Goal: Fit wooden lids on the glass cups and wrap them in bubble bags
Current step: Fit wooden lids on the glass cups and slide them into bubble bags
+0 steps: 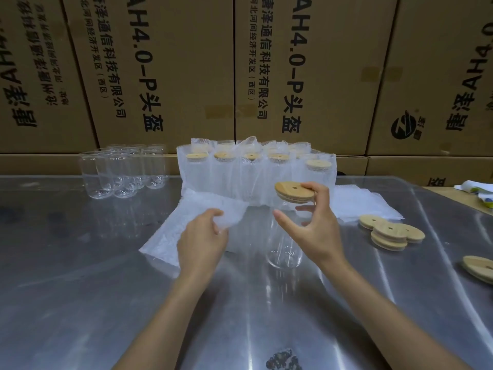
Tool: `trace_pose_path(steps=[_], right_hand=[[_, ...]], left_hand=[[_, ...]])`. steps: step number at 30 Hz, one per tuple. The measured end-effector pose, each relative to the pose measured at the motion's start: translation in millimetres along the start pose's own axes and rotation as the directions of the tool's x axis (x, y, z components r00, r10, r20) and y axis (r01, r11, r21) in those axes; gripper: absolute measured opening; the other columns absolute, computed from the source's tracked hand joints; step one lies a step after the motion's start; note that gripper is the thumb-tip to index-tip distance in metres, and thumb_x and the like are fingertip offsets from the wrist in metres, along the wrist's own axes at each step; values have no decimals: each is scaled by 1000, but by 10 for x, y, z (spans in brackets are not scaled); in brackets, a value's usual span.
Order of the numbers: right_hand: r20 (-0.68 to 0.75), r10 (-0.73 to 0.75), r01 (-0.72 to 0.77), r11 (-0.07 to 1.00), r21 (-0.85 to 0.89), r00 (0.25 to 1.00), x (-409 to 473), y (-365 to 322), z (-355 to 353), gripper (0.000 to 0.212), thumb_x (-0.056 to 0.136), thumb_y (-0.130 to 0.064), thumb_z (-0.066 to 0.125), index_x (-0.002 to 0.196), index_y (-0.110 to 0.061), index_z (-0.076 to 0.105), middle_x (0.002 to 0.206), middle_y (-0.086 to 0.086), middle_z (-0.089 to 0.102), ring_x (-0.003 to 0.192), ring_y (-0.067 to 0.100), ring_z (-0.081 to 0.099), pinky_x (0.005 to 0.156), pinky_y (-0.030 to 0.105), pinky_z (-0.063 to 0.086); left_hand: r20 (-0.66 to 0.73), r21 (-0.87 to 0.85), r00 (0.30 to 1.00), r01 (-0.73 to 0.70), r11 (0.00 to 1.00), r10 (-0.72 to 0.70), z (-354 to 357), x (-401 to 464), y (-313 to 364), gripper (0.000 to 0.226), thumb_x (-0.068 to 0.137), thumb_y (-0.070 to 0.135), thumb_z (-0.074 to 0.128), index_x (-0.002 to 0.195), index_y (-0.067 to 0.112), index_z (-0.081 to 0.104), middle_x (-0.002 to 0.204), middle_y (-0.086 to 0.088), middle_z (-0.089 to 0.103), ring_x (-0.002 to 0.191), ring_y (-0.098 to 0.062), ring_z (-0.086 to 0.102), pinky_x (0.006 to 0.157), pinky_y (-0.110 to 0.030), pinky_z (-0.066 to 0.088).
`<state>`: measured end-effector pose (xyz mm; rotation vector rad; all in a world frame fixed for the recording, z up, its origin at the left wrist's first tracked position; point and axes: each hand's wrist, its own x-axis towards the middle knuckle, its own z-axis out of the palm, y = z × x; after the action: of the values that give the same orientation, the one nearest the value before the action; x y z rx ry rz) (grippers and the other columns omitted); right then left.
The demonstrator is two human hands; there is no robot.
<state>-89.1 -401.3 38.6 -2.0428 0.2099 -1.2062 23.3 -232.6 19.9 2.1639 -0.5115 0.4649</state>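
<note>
Steel table (pixel 80 303), five loose wooden lids (pixel 389 233).

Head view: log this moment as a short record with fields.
left hand: pinches a bubble bag off the stack
right hand: holds a lidded glass cup, tilted, by its top
lid on that cup: wooden, fitted
wrapped cups: row behind the hands
bare cups: far left, no lids
loose lids: on the table, right
</note>
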Motion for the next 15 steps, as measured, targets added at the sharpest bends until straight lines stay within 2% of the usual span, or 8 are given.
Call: trace_pose_path(steps=[3, 6, 9, 11, 13, 15], right_hand=[[-89, 85, -76, 992, 100, 992, 8, 29, -9, 66, 66, -59, 75, 115, -42, 34, 109, -31, 49, 102, 2, 57, 79, 25, 51], [-163, 172, -151, 979, 136, 971, 39, 86, 4, 64, 68, -55, 77, 113, -37, 35, 106, -21, 48, 96, 14, 49, 76, 27, 43], [-165, 254, -214, 950, 226, 953, 63, 126, 10, 60, 71, -51, 78, 111, -34, 37, 106, -14, 53, 86, 14, 49, 71, 26, 41], [-124, 340, -283, 898, 336, 932, 77, 139, 18, 53, 76, -44, 76, 112, -29, 39, 109, -5, 58, 83, 12, 53, 73, 30, 47], [-62, 469, -388, 791, 473, 881, 92, 140, 29, 51, 78, -41, 75, 113, -24, 42, 107, -3, 59, 86, 13, 57, 81, 39, 53], [30, 577, -485, 657, 577, 816, 96, 139, 31, 50, 78, -44, 74, 115, -23, 47, 109, -1, 61, 89, 13, 59, 70, 32, 56]], left_hand=[[282, 267, 958, -33, 963, -46, 97, -51, -19, 49, 87, 39, 63, 134, 27, 52, 121, 3, 62, 117, -20, 55, 91, -35, 44], [349, 323, 934, -40, 945, -79, 128, -47, -47, 57, 89, 43, 60, 141, 25, 44, 131, 3, 58, 124, -20, 50, 96, -36, 43], [351, 285, 931, -2, 959, -103, 118, -33, -57, 60, 87, 43, 63, 141, 25, 43, 123, 1, 63, 118, -22, 55, 93, -37, 47], [351, 191, 928, 59, 980, -125, 106, -34, -52, 54, 85, 44, 67, 134, 25, 52, 105, 3, 67, 109, -20, 59, 88, -34, 48], [343, 84, 929, 117, 989, -139, 95, -32, -39, 38, 85, 45, 68, 117, 25, 66, 93, 6, 67, 102, -17, 61, 81, -29, 46], [344, 39, 931, 120, 992, -126, 89, -21, -42, 18, 88, 42, 65, 92, 26, 73, 83, 8, 67, 91, -16, 62, 72, -26, 42]])
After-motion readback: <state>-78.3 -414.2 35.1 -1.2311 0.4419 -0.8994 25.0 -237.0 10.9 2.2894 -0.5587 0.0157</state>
